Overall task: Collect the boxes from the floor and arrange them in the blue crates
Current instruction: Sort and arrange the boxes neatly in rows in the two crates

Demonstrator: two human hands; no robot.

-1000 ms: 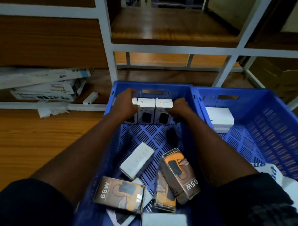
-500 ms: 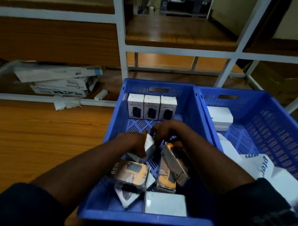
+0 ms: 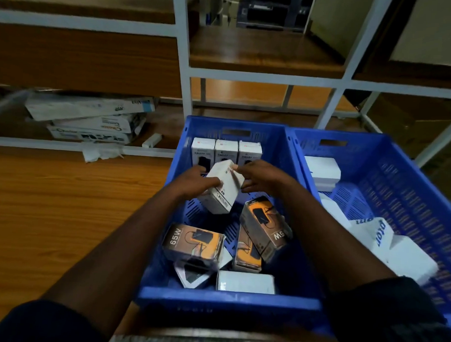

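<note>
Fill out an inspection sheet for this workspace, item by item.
Surface: wooden floor under two blue crates, left crate and right crate.
Job's things: three white boxes stand upright in a row at the left crate's far wall; 65W boxes and other boxes lie jumbled at its near end; white boxes lie in the right crate.
Clutter: crumpled paper at the shelf's foot.
Hands: left hand and right hand hold one white box tilted above the left crate.
Cables: nothing seen.
Surroundings: white-framed shelving with wooden boards; flat cartons stacked on the bottom shelf.
</note>
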